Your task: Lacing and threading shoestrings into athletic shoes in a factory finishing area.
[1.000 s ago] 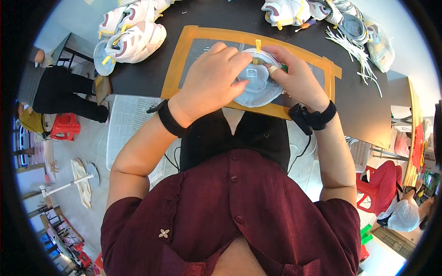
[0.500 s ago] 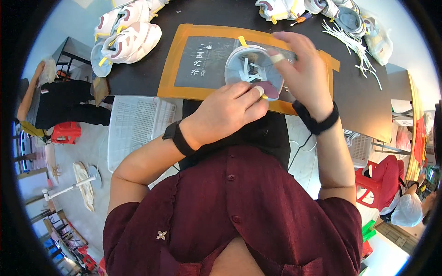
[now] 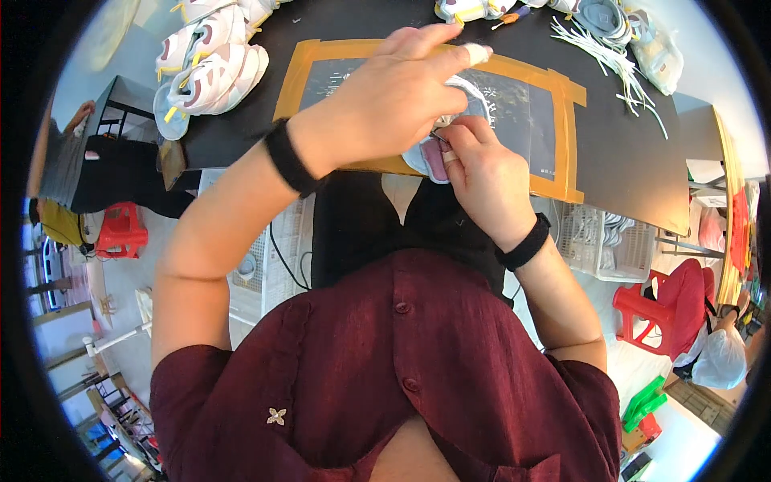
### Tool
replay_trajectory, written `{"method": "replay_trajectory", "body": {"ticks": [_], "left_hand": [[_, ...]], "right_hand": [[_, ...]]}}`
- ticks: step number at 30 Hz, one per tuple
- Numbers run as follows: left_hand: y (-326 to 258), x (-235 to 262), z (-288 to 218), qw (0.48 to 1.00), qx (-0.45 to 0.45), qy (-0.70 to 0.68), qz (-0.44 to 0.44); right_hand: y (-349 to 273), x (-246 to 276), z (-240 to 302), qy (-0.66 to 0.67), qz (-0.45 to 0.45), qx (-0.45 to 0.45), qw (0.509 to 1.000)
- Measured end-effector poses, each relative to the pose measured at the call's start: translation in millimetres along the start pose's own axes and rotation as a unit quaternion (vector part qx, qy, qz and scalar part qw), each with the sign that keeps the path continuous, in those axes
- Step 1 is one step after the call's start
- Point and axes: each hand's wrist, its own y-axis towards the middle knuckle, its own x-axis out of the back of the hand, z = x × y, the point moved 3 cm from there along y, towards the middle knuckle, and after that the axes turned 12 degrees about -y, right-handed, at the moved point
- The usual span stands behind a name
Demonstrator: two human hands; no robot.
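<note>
a worker's two bare hands meet over a pale shoe (image 3: 414, 160) at the upper centre of the frame, on the near edge of a board (image 3: 518, 120) bordered with orange tape. the left hand (image 3: 389, 100) hangs above it, fingers spread well apart, with no held thing showing between their tips. the right hand (image 3: 487, 173) sits lower and to the right, thumb and fingers nearly closed in a pinch at the shoe's mauve flap (image 3: 436, 157); a thin dark thing beside the tips is too small to name, and whether they grip it cannot be told. much of the shoe is hidden by the hands. good work here likely calls for a steady right pinch, the flap flat and uncreased, and the left wrist clear of the worker's view. the soft upper may buckle under a hard tug. loose white strips (image 3: 614, 64) lie at upper right.
</note>
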Motion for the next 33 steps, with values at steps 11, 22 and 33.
{"method": "replay_trajectory", "body": {"ticks": [11, 22, 33], "left_hand": [[11, -43, 34, 0.985, 0.001, 0.004, 0.173], [11, -37, 44, 0.979, 0.118, -0.061, 0.152], [22, -47, 45, 0.973, 0.096, 0.047, 0.202]], "right_hand": [[-3, 0, -1, -0.046, -0.024, 0.028, 0.998], [-1, 2, 0, -0.102, 0.014, -0.005, 0.995], [7, 0, -2, -0.094, 0.088, 0.004, 0.992]]}}
